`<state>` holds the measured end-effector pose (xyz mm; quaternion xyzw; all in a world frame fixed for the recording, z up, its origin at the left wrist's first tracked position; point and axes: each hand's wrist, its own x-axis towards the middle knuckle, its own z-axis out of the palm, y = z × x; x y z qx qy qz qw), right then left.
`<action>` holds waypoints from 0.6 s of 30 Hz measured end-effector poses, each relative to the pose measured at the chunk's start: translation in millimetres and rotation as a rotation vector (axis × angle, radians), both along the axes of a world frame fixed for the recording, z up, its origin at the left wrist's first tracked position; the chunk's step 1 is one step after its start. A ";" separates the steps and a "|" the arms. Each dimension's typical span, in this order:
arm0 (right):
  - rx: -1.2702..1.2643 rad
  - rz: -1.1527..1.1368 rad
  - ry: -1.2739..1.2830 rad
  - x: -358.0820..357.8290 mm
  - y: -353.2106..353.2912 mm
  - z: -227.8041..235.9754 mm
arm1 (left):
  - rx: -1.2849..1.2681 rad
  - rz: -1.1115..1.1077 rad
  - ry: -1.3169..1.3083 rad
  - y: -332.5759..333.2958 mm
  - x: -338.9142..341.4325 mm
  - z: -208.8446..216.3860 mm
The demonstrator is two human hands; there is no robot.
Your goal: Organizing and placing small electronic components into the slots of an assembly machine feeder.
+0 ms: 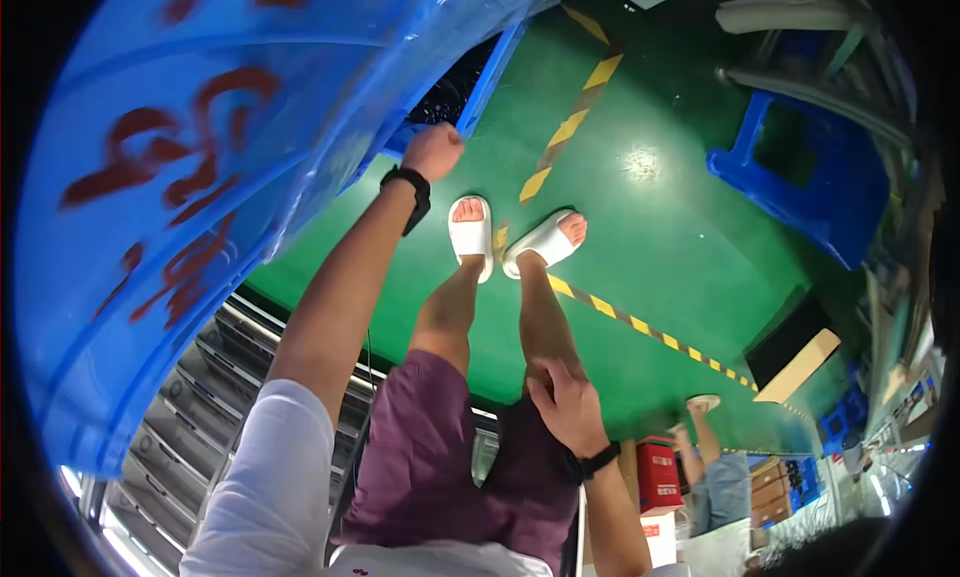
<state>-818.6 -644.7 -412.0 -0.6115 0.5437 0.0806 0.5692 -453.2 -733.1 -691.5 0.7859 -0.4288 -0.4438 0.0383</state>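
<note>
My left hand, with a black band on its wrist, is closed in a fist beside the edge of a blue crate with dark contents. What its fingers hold, if anything, is hidden. Lying on my right thigh near the knee is my right hand, its fingers stretched out and nothing in it. A dark band circles that wrist too. On the left, close by, rises a large blue plastic bin with dark red handwriting and clear plastic film along its edge.
Yellow-and-black tape marks the green floor. At right are a blue plastic stool and an open carton. Dark metal racking stands lower left. Another person's leg and a red box show lower right.
</note>
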 end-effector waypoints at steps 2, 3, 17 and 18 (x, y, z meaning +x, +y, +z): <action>-0.011 0.023 0.005 -0.4 -2.1 -15.2 | 0.021 0.084 -0.116 -20.4 16.6 -42.7; -0.014 0.038 -0.018 5.2 -3.1 -21.3 | 0.033 0.081 -0.139 -25.0 41.0 -70.1; -0.054 -0.049 -0.101 25.2 -26.1 -48.4 | 0.096 0.343 -0.245 -64.4 82.8 -191.7; -0.053 -0.027 -0.101 29.3 -26.2 -48.4 | 0.087 0.338 -0.249 -64.5 85.0 -195.9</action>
